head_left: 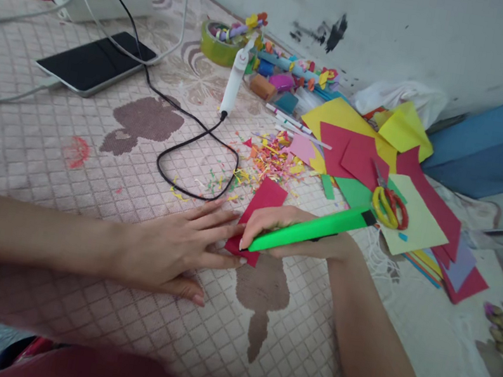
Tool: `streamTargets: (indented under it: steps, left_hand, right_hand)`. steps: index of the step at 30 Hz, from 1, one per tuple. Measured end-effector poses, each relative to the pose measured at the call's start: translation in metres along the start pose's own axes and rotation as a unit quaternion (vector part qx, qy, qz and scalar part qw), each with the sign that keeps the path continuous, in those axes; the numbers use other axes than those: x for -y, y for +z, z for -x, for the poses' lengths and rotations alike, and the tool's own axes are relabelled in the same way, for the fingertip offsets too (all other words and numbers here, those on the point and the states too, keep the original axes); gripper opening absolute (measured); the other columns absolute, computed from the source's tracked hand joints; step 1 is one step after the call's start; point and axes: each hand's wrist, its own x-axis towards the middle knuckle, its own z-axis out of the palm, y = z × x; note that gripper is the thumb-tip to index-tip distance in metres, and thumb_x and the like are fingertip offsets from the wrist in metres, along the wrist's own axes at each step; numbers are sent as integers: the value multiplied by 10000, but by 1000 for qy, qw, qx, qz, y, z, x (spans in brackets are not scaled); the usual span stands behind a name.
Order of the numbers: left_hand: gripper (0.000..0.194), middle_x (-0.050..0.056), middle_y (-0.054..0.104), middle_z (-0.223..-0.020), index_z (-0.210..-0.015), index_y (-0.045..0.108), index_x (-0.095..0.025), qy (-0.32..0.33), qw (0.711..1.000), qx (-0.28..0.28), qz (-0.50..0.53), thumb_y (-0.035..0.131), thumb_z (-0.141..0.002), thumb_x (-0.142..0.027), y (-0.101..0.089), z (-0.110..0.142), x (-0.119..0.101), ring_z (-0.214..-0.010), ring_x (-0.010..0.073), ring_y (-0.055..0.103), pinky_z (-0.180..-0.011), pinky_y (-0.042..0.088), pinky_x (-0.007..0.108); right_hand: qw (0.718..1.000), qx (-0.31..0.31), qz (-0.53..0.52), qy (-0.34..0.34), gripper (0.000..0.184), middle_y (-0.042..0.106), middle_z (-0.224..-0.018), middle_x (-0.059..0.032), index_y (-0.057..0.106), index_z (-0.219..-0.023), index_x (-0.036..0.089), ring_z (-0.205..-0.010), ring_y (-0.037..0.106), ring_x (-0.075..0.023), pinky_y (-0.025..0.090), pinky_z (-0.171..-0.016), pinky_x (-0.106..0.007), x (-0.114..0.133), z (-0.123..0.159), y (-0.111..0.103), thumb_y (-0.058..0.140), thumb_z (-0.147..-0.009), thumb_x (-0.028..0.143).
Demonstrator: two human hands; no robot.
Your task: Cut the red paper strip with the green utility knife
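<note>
A small red paper strip [265, 198] lies on the quilted tablecloth in front of me. My left hand [189, 239] rests flat with its fingers spread, the fingertips on the paper's left edge. My right hand [277, 224] is closed around a bright green box cutter [309, 229] with a black end. Its tip points down at the lower part of the red paper, close to my left fingers. The blade itself is too small to make out. Part of the strip is hidden under my right hand.
Paper scraps [276, 157] lie beyond the strip. A white glue gun [235, 79] stands with its black cable looped. Scissors [390, 207] lie on coloured paper sheets [414, 209] at right. Tape [217, 47], a phone [96, 61] and a power strip [104, 3] sit farther back.
</note>
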Motion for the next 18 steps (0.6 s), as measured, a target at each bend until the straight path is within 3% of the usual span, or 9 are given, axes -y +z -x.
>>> streamTargets:
  steps: [12, 18]
  left_hand:
    - [603, 124, 330, -1472, -1356, 439, -247, 5, 1000, -24, 5, 509, -850, -568, 1, 0, 1, -1383, 359, 220, -1125, 131, 557]
    - [596, 130, 330, -1473, -1351, 449, -242, 7, 1000, -21, -2, 510, -852, -562, 1, 0, 0, -1386, 356, 216, -1126, 135, 555]
  right_hand:
    - [1000, 8, 8, 3, 262, 655, -1049, -112, 637, -1068, 120, -1005, 592, -197, 440, -875, -329, 2, 0, 0, 551, -893, 295]
    - [1000, -14, -11, -12, 302, 646, -1001, -107, 651, -1047, 124, -962, 591, -198, 446, -851, -339, -2, 5, -4, 573, -876, 359]
